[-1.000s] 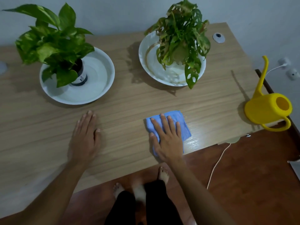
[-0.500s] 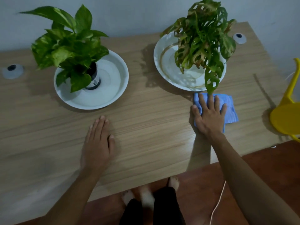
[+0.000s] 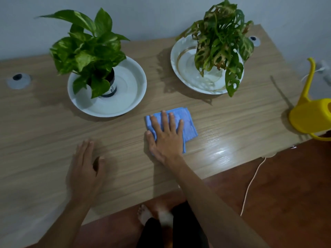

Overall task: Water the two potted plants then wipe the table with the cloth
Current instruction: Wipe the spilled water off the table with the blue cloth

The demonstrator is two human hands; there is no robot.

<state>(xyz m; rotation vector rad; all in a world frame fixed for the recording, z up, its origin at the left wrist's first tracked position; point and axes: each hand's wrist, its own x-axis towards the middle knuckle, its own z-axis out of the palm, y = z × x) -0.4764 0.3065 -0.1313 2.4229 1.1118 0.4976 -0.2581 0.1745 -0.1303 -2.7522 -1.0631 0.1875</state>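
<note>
Right hand flat, pressing cloth on bench; left hand released; wide stroke risks clipping a saucer.

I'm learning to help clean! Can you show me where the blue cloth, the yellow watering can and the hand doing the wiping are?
blue cloth [image 3: 188, 122]: head view, on its bare right part beside the fingers.
yellow watering can [image 3: 309, 117]: head view, on its round body.
right hand [image 3: 165, 135]: head view, on the back of the hand, lying flat on the cloth.
</note>
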